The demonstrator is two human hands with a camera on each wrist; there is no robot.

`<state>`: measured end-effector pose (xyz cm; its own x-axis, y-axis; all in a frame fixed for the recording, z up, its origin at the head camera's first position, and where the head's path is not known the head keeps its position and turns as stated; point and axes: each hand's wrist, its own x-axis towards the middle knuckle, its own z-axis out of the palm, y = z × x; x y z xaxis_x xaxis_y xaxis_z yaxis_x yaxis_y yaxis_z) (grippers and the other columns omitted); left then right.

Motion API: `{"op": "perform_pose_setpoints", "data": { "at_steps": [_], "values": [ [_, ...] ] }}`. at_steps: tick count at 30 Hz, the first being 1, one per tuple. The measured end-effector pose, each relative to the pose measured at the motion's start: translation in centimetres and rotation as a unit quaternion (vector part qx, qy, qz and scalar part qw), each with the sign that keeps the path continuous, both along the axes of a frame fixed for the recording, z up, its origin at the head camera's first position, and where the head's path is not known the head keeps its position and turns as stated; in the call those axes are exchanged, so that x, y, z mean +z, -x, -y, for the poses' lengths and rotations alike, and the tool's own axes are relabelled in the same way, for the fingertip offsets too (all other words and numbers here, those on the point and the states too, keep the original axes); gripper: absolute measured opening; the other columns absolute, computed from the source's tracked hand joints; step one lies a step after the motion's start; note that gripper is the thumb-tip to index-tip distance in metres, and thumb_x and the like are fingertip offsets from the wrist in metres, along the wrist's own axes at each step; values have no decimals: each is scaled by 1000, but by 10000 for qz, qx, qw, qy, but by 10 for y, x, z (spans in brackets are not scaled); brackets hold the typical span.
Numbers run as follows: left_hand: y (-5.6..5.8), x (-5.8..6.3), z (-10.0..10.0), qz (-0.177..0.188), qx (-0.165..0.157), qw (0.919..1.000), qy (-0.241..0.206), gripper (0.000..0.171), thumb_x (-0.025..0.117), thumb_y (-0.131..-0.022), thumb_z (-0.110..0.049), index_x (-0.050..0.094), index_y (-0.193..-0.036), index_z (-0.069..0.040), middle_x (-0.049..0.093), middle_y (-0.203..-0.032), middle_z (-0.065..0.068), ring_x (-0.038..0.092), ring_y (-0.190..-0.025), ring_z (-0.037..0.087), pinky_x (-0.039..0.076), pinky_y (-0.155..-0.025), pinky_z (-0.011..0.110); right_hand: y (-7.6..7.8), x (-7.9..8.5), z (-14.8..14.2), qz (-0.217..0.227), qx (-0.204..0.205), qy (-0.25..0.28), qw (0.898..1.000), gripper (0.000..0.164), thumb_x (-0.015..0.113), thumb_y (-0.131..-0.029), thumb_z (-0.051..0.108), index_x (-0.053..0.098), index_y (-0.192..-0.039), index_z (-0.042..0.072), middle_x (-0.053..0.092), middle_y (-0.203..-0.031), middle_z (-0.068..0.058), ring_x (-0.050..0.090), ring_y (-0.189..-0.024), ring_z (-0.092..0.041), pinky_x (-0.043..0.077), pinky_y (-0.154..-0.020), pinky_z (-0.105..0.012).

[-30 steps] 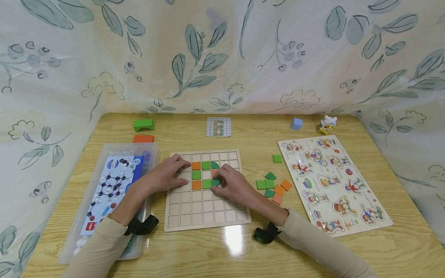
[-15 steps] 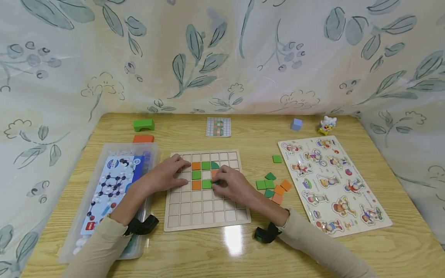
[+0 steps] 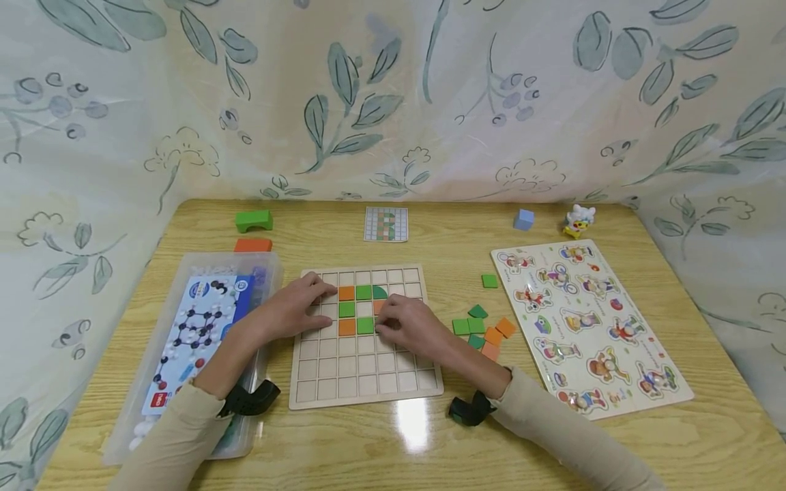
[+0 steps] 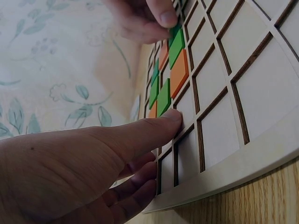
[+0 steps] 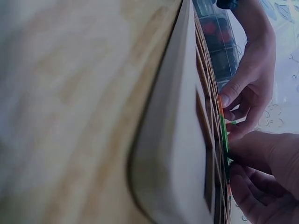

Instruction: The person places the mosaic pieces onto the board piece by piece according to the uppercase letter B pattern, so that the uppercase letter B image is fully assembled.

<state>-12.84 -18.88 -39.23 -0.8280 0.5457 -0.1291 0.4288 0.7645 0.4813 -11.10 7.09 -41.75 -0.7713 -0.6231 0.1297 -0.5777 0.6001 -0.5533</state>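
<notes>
Resting left hand (image 3: 299, 307) (thumb apart from fingers) on grid board (image 3: 368, 386), pinching dark green tile (image 4: 175, 31) with right hand (image 3: 408, 324), beside light green tile (image 3: 365, 325).

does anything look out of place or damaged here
Nothing looks spilled or damaged. Mildly odd: one green square tile lies apart, farther back than the other loose tiles. The picture puzzle board also sits at an angle, while the grid board lies nearly straight.
</notes>
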Motion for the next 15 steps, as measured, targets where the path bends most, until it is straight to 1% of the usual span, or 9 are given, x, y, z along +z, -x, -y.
{"op": "perform_pose_setpoints", "data": {
  "at_steps": [3,6,7,8,10,13,15],
  "values": [
    [0,0,0,35,1,10000,5,49,72,-87,-22,57,-129,-3,53,-107,9,43,-85,17,36,-73,29,-2,2,-3,-233,297,-61,9993,8,69,-89,12,76,-90,8,66,-95,-3,63,-83,-13,51,-72,-20],
    [0,0,0,83,37,10000,16,49,72,-87,-22,57,-130,-3,52,-108,9,43,-85,17,36,-73,29,-5,5,-6,-270,509,-204,9981,14,68,-90,14,76,-99,6,66,-105,-5,62,-94,-17,52,-80,-25],
    [0,0,0,82,40,10000,22,49,72,-87,-23,57,-130,-3,52,-108,9,43,-85,17,36,-73,29,-7,7,-8,-270,513,-246,9980,17,67,-91,16,75,-103,6,66,-108,-5,62,-99,-18,52,-83,-27],
    [0,0,0,82,48,10000,26,49,72,-87,-22,57,-130,-3,52,-108,9,43,-86,18,36,-74,29,-8,8,-10,-293,458,-255,9982,19,67,-91,17,74,-106,7,65,-111,-5,61,-103,-19,52,-86,-30],
    [0,0,0,77,58,10000,21,49,72,-87,-22,57,-130,-3,53,-108,9,44,-87,18,37,-74,30,-8,9,-18,-468,308,-146,9983,22,69,-90,18,73,-108,8,66,-113,-5,60,-108,-20,52,-89,-33],
    [0,0,1,70,33,10000,-3,49,72,-87,-22,57,-130,-3,53,-110,9,44,-87,18,37,-75,30,-7,10,-39,-792,-67,147,9967,23,72,-87,16,73,-108,8,67,-111,-5,62,-107,-21,53,-88,-35],
    [-1,0,1,72,23,10000,-18,49,72,-88,-22,57,-130,-3,53,-111,10,44,-88,18,37,-75,30,-4,10,-58,-976,-287,337,9942,23,74,-85,13,73,-107,7,68,-108,-7,63,-104,-22,54,-84,-36]
  ]
}}
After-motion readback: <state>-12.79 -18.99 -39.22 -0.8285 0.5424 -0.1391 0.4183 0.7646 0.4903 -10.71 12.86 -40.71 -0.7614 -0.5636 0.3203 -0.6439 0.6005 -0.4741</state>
